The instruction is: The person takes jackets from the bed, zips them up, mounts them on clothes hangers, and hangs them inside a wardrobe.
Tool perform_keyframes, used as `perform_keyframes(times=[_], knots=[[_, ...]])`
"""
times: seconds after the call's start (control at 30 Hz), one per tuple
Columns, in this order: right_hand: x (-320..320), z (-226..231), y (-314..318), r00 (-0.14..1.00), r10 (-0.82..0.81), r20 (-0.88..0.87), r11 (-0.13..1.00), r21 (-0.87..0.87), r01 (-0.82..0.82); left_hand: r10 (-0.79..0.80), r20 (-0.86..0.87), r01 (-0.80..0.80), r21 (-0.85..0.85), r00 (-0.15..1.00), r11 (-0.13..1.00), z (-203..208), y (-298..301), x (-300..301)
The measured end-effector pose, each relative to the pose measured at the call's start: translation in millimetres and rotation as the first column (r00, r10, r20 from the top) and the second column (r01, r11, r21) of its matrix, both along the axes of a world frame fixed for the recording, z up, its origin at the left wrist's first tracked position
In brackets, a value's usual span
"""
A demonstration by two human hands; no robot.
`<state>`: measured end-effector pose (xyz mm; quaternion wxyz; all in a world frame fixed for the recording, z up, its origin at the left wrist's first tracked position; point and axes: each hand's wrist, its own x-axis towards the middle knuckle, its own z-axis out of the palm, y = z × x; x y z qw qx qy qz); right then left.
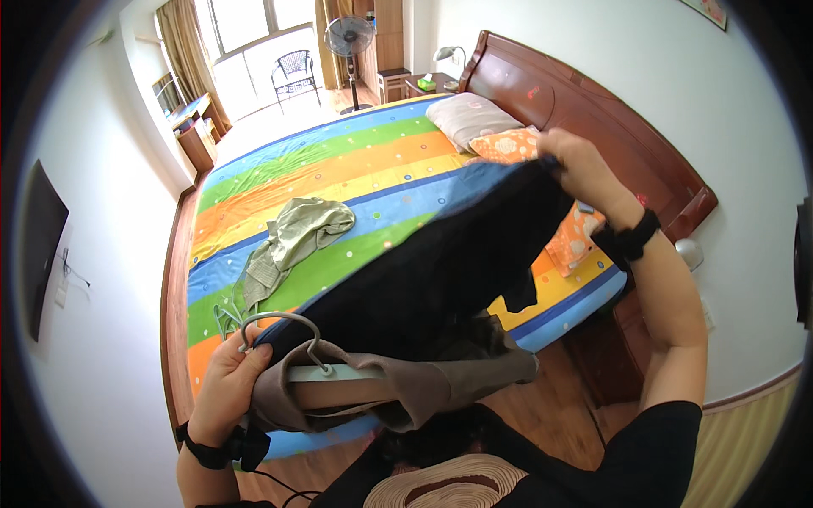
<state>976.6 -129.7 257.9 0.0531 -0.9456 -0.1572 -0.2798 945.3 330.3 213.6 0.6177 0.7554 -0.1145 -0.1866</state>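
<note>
A black garment [432, 262] with a bluish edge is stretched between my two hands over the bed. My right hand [584, 173], raised near the headboard, is closed on its upper corner. Lower down, my left hand [227, 381] pinches the garment's other end beside a metal hook. That hook belongs to a pale hanger [343, 372] inside a brown-grey garment [449, 385], which hangs in front of my body. Whether my left fingers also grip the hanger or the brown-grey cloth is hidden. A light green garment [309, 224] lies crumpled on the bed.
The bed has a striped multicoloured sheet [339, 173], a wooden headboard [593, 102], a grey pillow [474, 120] and orange pillows. Green hangers [227, 322] lie near its left edge. Beyond stand a fan [349, 42] and a chair [294, 72]. A screen [47, 245] hangs on the left wall.
</note>
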Motion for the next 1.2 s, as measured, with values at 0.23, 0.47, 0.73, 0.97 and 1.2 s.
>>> perform_keyframes(times=[0.23,0.47,0.73,0.97,1.2], knots=[[-22.1,-11.8,-25.4,0.907,0.008,-0.421,0.905,0.389,0.173,0.141,-0.008,-0.141,-0.144,0.99,0.979,-14.9,-26.7,-10.6],[-78.0,-47.1,3.4,0.868,0.287,-0.406,0.746,0.662,0.063,0.253,-0.072,-0.263,-0.26,0.965,0.929,-36.4,-49.7,-6.6],[-121.7,-121.2,88.8,0.717,0.696,-0.017,0.706,0.191,-0.681,0.29,-0.076,-0.3,-0.276,0.954,0.913,-45.6,-75.0,-5.9],[-120.4,-88.4,31.8,0.874,0.486,-0.019,0.754,0.515,-0.408,0.446,-0.004,-0.414,-0.381,0.895,0.827,-43.6,-72.8,-21.3],[-78.1,-83.7,-2.2,0.984,0.136,0.116,0.853,0.491,-0.176,0.415,0.086,-0.34,-0.436,0.906,0.833,-29.0,-77.6,-20.6]])
